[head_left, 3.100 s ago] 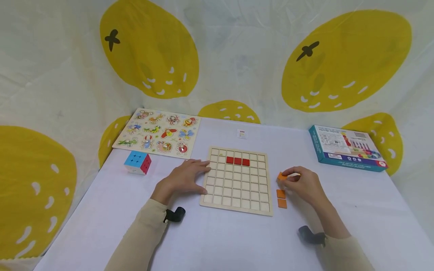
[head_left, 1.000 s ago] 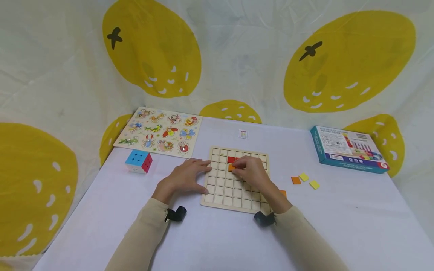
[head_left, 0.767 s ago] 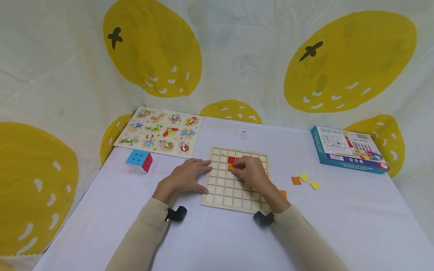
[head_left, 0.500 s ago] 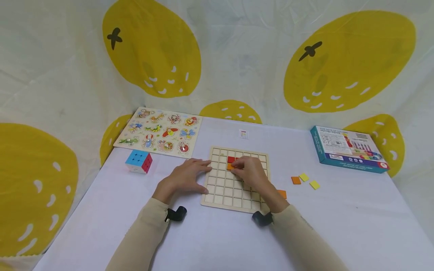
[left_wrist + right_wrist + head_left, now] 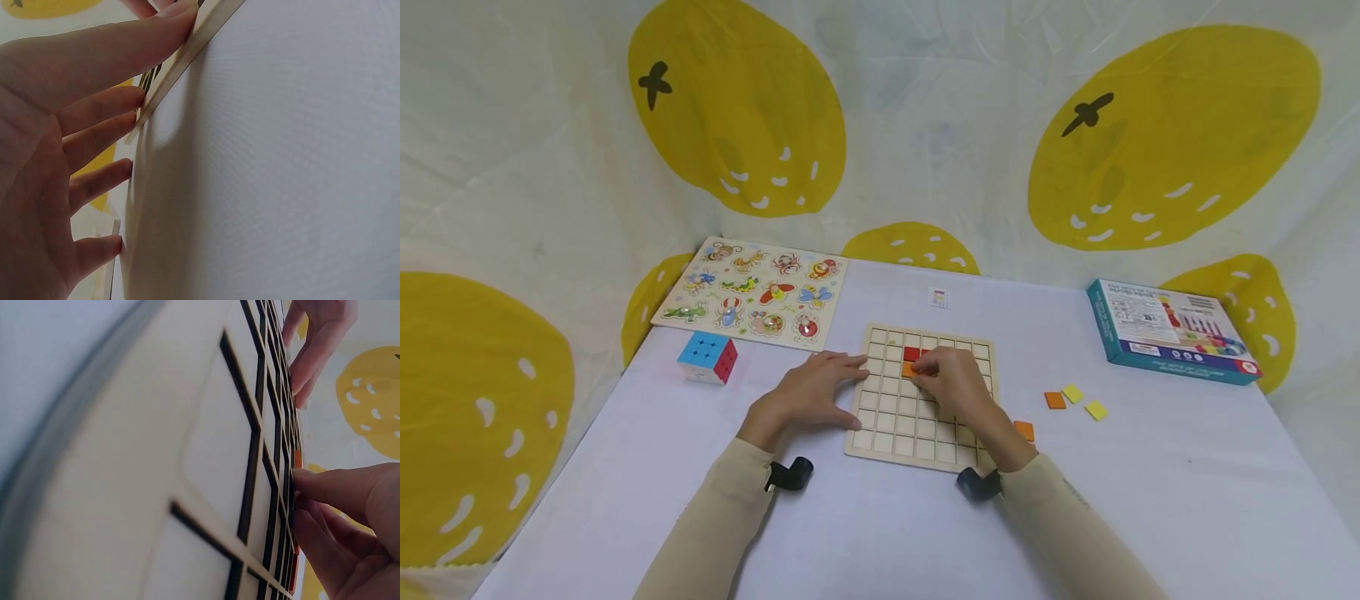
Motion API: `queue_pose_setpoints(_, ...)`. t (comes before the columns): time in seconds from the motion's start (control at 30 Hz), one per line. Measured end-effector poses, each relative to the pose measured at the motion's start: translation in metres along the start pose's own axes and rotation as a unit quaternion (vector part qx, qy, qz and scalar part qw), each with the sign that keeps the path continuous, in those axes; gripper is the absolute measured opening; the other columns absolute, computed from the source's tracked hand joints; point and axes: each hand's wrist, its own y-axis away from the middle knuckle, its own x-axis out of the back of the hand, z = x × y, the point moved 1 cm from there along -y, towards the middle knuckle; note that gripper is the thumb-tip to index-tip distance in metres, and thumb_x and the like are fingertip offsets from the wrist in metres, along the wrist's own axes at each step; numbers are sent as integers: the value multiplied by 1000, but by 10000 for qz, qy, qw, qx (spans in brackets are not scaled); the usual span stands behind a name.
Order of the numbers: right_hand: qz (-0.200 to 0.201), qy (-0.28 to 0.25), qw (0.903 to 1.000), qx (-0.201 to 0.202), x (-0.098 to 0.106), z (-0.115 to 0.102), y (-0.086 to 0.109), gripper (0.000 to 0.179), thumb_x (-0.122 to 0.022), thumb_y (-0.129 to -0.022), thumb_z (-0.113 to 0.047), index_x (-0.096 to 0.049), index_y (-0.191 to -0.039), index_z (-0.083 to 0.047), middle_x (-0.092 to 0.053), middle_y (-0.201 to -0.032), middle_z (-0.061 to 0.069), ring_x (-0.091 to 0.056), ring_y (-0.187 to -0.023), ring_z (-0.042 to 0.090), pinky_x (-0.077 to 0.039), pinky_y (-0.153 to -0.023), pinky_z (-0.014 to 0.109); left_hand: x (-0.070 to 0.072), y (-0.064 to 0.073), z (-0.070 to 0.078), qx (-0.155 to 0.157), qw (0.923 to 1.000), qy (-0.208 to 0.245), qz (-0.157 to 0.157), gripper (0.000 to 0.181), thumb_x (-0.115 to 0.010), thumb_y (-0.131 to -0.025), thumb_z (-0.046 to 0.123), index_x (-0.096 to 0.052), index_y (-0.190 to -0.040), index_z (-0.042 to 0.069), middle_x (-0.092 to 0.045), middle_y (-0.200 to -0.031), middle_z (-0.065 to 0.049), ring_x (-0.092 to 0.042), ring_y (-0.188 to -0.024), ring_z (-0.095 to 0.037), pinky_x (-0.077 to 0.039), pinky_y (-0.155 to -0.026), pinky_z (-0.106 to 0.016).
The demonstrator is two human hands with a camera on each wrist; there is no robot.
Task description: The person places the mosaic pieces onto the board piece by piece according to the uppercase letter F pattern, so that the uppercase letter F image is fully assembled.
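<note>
Right hand (image 5: 958, 383) pinches orange tile (image 5: 908, 369) on grid board (image 5: 887, 419), right by red tile (image 5: 912, 353). Left hand (image 5: 808, 392) loose, fingers spread pretty wide, touching board edge.

red tiles (image 5: 912, 353): partly behind right hand (image 5: 955, 381); card (image 5: 938, 297): print too small

The grid board (image 5: 906, 424) looks like smooth, matt wood; the orange tile (image 5: 908, 370), smooth; the cube (image 5: 707, 357), smooth plastic; the tablecloth (image 5: 880, 533), matt, finely textured cloth; the box (image 5: 1172, 332), glossy card.
</note>
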Motion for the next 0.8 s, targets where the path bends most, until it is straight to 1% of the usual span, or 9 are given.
queue_pose_setpoints(0.1, -15, -13, 10000, 55, 1, 1, -1, 16, -82, -83, -6, -82, -99, -4, -79, -100, 11, -75, -91, 24, -63, -81, 37, 0, 0, 0, 10, 10000, 6, -6, 81, -86, -75, 50, -57, -147, 26, -40, -165, 10, -33, -154, -25, -40, -116, -62)
queue_pose_setpoints(0.23, -42, 15, 10000, 21, 1, 1, -2, 13, -82, -84, -7, -82, -97, -5, -79, -98, 10, -74, -93, 24, -62, -82, 38, 0, 0, 0, 4, 10000, -11, -18, 80, -86, -76, 50, -57, -147, 26, -39, -165, 10, -33, -154, -25, -40, -115, -63)
queue_pose_setpoints(0.67, -103, -56, 9999, -81, 0, 2, -2, 14, -81, -85, -8, -82, -99, -5, -79, -99, 9, -73, -92, 23, -62, -82, 36, 0, 0, 0, 0, 10000, -44, 9, 79, -85, -76, 50, -57, -147, 27, -39, -165, 11, -33, -154, -24, -41, -115, -62)
queue_pose_setpoints(0.8, -91, -45, 9999, -86, 0, 3, -1, 14, -81, -85, -8, -82, -98, -5, -78, -99, 9, -73, -92, 23, -62, -81, 36, -1, 1, -1, -25, 10000, 4, 59, 79, -86, -76, 50, -57, -146, 26, -40, -164, 11, -35, -153, -23, -41, -116, -59)
